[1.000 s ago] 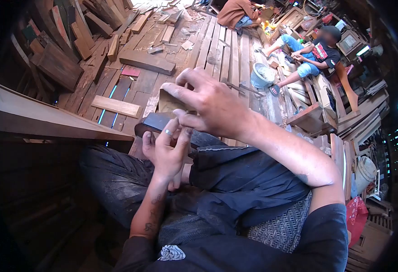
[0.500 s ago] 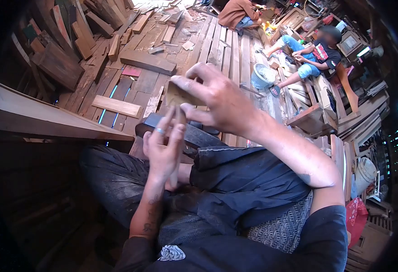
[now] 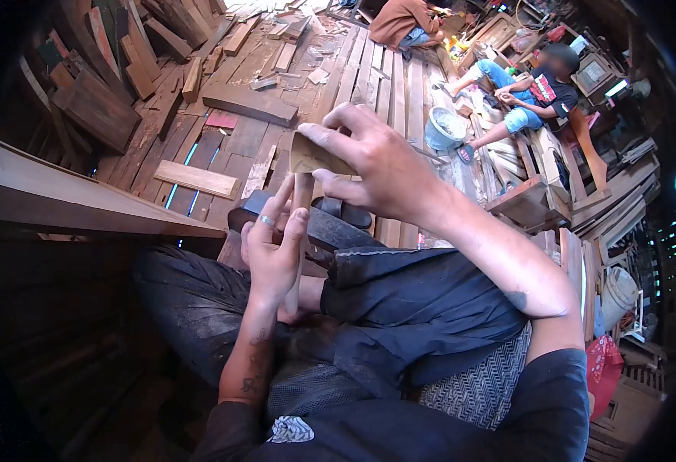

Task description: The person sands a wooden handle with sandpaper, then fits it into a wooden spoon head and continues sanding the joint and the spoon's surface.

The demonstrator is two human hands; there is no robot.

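Over the black cloth trousers [image 3: 422,292], the left hand [image 3: 274,258] pinches a slim brown wooden stick [image 3: 302,194]; the right hand [image 3: 372,158] grips a folded tan sheet [image 3: 305,156] at the stick's top, partly hiding a black sandal [image 3: 352,216]. Beyond lie a pale flat board [image 3: 197,179] and a thick brown plank [image 3: 251,105]. A seated co-worker [image 3: 521,119] wears a black T-shirt [image 3: 563,96] with illegible red-and-white print [image 3: 543,87].

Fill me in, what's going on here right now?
The camera wearer's left hand holds a slim, light-brown, stick-like piece roughly upright. The right hand grips a thin, bent tan sheet at that piece's upper end; whether the two touch is hard to tell. Farther off, a person in a black printed T-shirt sits near a whitish round bucket.
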